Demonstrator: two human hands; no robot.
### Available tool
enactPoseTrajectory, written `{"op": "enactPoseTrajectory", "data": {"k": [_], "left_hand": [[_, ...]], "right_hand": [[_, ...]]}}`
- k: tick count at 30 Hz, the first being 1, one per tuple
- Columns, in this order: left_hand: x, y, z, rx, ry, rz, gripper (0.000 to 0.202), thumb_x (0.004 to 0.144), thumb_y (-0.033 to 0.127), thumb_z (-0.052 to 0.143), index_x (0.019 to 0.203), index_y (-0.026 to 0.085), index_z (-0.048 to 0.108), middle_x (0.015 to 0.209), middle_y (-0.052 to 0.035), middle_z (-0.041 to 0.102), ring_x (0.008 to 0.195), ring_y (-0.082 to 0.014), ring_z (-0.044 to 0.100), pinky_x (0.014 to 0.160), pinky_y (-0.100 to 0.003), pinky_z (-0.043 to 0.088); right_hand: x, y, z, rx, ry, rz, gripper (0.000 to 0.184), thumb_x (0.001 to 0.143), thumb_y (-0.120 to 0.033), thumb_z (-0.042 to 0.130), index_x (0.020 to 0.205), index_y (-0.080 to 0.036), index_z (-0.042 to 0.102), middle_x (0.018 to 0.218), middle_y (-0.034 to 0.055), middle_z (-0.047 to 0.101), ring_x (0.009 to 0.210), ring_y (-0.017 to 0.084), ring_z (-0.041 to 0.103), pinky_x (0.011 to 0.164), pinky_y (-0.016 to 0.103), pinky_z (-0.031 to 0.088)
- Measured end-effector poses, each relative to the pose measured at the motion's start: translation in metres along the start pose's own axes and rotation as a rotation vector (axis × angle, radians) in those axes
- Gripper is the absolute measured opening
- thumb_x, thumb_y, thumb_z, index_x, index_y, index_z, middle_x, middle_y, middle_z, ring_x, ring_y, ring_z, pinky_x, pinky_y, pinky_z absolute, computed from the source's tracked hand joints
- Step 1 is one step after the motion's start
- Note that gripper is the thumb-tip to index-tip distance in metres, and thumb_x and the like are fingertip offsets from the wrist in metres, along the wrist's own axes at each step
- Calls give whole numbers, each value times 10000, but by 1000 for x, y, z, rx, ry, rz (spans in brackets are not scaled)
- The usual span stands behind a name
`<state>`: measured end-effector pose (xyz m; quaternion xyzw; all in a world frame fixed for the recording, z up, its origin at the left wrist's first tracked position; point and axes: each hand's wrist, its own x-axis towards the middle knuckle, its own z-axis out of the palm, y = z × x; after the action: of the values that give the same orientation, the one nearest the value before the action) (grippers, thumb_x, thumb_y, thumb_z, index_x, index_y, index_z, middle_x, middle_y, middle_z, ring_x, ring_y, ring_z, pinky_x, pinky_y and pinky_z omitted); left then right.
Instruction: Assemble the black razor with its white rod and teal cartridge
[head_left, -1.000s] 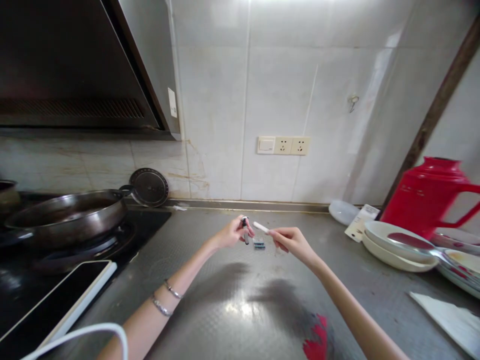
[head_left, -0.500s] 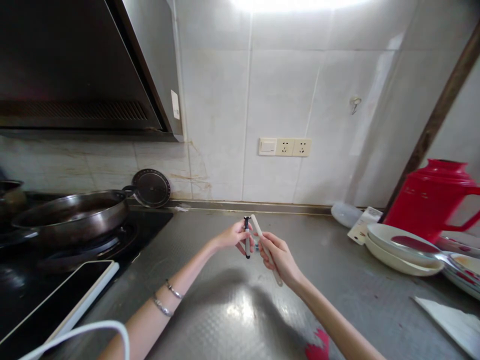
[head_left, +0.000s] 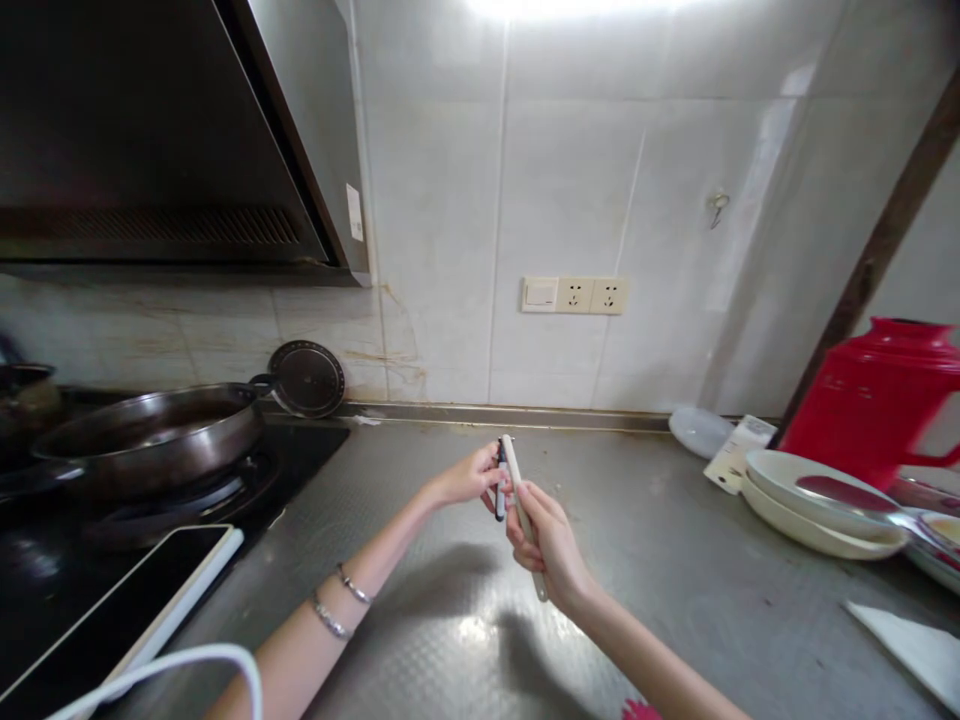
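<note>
My left hand point(head_left: 469, 478) is closed around a slim black-and-grey tool point(head_left: 500, 490), held upright above the counter. Its exact kind is not clear. In my right hand point(head_left: 546, 540) is a long, thin, off-white stick-like tool point(head_left: 512, 462), gripped along its lower part and leaning slightly left at the top. The upper end of the off-white tool overlaps the dark tool in view; whether they touch I cannot tell. Both hands are over the middle of the metal counter point(head_left: 420, 630).
On the left, a steel pan point(head_left: 165, 430) sits on the black stove, near a phone point(head_left: 127, 610) and a white cable point(head_left: 202, 652). Stacked bowls point(head_left: 810, 530), a red jug point(head_left: 870, 400), a clear lid point(head_left: 697, 430) and a white sheet point(head_left: 911, 645) lie right.
The off-white tool has come closer to the dark tool and now overlaps it, standing more upright. My right hand has moved slightly lower. The view has shifted a little.
</note>
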<state>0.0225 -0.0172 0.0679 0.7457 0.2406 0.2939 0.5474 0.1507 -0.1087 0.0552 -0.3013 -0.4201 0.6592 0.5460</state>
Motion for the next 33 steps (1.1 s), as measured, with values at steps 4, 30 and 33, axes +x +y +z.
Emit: {"op": "enactPoseTrajectory", "data": {"k": [4, 30, 33], "left_hand": [[-1, 4, 0, 25, 11, 10, 361, 747, 430, 587, 884, 160, 391, 670, 34, 498, 547, -81, 531, 423, -161, 440], [-5, 10, 1, 65, -43, 14, 251, 820, 356, 512, 913, 170, 372, 664, 33, 510, 514, -82, 526, 440, -186, 439], [-5, 11, 1, 80, -43, 33, 242, 823, 349, 511, 907, 170, 372, 659, 36, 506, 533, -83, 532, 447, -179, 436]], "right_hand": [[0, -3, 7, 82, -7, 41, 348, 705, -501, 609, 746, -199, 441, 432, -97, 421, 298, -1, 154, 295, 132, 62], [-9, 5, 13, 97, 45, -22, 357, 717, -525, 596, 736, -203, 442, 409, -113, 335, 320, 10, 134, 293, 127, 77], [-10, 3, 12, 109, 54, -37, 355, 706, -517, 608, 736, -204, 444, 408, -114, 339, 322, 8, 119, 296, 127, 60]]}}
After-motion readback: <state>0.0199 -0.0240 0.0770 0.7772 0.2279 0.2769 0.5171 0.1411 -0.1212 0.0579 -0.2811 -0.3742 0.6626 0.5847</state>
